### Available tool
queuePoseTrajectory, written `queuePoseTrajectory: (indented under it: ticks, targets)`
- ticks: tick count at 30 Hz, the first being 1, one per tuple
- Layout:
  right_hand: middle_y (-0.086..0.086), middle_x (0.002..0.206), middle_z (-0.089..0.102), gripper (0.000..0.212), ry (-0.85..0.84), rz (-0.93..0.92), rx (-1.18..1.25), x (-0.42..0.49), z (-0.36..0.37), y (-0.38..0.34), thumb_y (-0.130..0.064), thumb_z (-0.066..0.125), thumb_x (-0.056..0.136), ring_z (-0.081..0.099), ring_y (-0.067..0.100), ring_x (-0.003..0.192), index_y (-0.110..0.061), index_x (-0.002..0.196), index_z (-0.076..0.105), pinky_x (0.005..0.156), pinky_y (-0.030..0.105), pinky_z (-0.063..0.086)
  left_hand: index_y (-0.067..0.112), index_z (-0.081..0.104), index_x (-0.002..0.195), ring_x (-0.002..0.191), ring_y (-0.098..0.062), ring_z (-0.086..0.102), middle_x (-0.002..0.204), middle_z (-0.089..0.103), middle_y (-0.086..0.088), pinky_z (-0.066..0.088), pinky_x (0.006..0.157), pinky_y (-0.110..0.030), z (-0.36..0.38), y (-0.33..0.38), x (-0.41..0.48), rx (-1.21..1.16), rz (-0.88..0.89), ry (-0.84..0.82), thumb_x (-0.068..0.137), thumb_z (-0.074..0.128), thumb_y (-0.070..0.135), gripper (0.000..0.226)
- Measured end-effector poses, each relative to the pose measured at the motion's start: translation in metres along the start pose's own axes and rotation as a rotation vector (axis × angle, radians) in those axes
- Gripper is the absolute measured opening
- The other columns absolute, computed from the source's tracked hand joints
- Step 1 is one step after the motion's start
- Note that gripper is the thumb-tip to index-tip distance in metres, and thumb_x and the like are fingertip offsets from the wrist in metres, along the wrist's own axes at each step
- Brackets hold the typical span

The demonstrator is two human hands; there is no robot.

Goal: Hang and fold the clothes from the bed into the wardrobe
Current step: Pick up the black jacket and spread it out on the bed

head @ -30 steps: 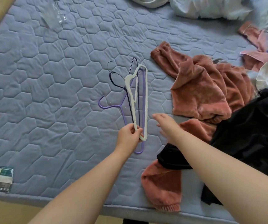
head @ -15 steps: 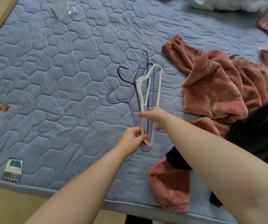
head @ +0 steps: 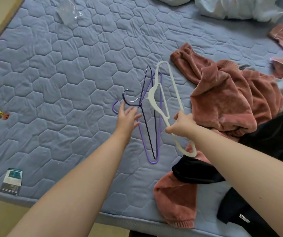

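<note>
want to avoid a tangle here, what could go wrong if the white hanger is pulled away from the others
1. The white hanger has its metal hook crossing the neck of the dark hanger, so pulling with the right hand may drag the dark hanger and the purple hanger along; the left hand is open and grips nothing.
2. The white hanger's lower end sits beside the pink fleece and the black garment and could snag there.

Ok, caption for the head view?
Right hand holds white hanger; left hand open over wire hangers on the bed.
</note>
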State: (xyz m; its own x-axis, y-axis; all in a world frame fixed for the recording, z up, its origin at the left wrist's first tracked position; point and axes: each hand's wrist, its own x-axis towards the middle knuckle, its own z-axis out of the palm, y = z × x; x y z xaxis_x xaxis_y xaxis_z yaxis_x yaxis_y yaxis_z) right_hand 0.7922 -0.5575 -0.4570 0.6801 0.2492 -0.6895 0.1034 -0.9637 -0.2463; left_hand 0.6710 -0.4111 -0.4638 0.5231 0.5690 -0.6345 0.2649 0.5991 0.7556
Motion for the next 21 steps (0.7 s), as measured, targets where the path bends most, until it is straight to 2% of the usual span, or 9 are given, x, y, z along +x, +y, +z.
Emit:
queuePoseTrajectory:
  ticks: [3,6,11,13,15,17,19,21]
  targets:
    - [0.008,0.116,0.033,0.055,0.056,-0.016,-0.057,-0.003,-0.007,0.006,-0.038,0.077,0.066,0.043,0.031,0.102,-0.023,0.103,0.039,0.079,0.037,0.044,0.018,0.047,0.120,0.083,-0.018,0.064,0.112,0.057,-0.005,0.049,0.072,-0.027,0.014,0.015,0.007,-0.023,0.032,0.043,0.102,0.040,0.019,0.019]
    - [0.008,0.119,0.032,0.058,0.112,-0.018,-0.046,-0.003,-0.008,0.014,-0.037,0.078,0.066,0.040,0.031,0.104,-0.022,0.107,0.041,0.083,0.038,0.044,0.011,0.053,0.114,0.076,-0.013,0.064,0.107,0.062,-0.008,0.048,0.068,-0.023,0.013,0.014,0.008,0.066,0.049,0.038,0.104,0.034,0.022,0.024]
    - [0.010,0.122,0.029,0.063,0.246,0.000,-0.111,-0.005,-0.008,0.016,-0.032,0.080,0.066,0.036,0.032,0.111,-0.019,0.112,0.039,0.079,0.040,0.045,0.019,0.056,0.086,0.060,-0.003,0.067,0.094,0.066,-0.005,0.048,0.057,-0.019,0.007,0.008,0.010,0.128,0.109,0.039,0.102,0.041,0.020,0.021]
    - [0.010,0.123,0.029,0.064,0.323,0.012,-0.186,-0.005,-0.010,0.014,-0.030,0.080,0.067,0.036,0.032,0.111,-0.019,0.113,0.038,0.081,0.043,0.044,0.019,0.053,0.087,0.055,-0.002,0.066,0.090,0.066,-0.006,0.049,0.052,-0.016,0.006,0.004,0.013,0.194,0.154,0.063,0.102,0.040,0.017,0.020]
    - [0.010,0.122,0.030,0.063,0.411,0.023,-0.290,-0.005,-0.012,0.013,-0.026,0.080,0.069,0.037,0.031,0.111,-0.020,0.116,0.039,0.080,0.043,0.042,0.021,0.049,0.102,0.052,-0.002,0.064,0.084,0.066,-0.005,0.049,0.053,-0.019,0.003,0.002,0.015,0.279,0.197,0.090,0.101,0.038,0.014,0.013]
    - [0.010,0.122,0.032,0.060,0.483,0.025,-0.373,-0.004,-0.012,0.014,-0.022,0.078,0.072,0.038,0.030,0.110,-0.021,0.118,0.040,0.080,0.043,0.042,0.022,0.045,0.112,0.050,-0.004,0.062,0.080,0.064,-0.005,0.048,0.055,-0.023,-0.003,0.000,0.018,0.323,0.209,0.117,0.101,0.039,0.014,0.016]
    - [0.010,0.122,0.033,0.056,0.534,0.025,-0.433,-0.003,-0.012,0.017,-0.020,0.075,0.076,0.039,0.030,0.110,-0.021,0.120,0.041,0.080,0.043,0.042,0.015,0.049,0.111,0.050,-0.008,0.061,0.085,0.063,-0.009,0.050,0.055,-0.023,-0.011,-0.002,0.021,0.301,0.181,0.153,0.101,0.039,0.014,0.014]
    - [0.010,0.123,0.034,0.061,0.529,0.040,-0.438,-0.002,-0.013,0.020,-0.022,0.078,0.073,0.039,0.030,0.111,-0.022,0.120,0.040,0.081,0.044,0.043,0.012,0.050,0.108,0.054,-0.009,0.063,0.092,0.062,-0.012,0.050,0.052,-0.018,-0.017,-0.002,0.022,0.222,0.114,0.191,0.102,0.038,0.014,0.013]
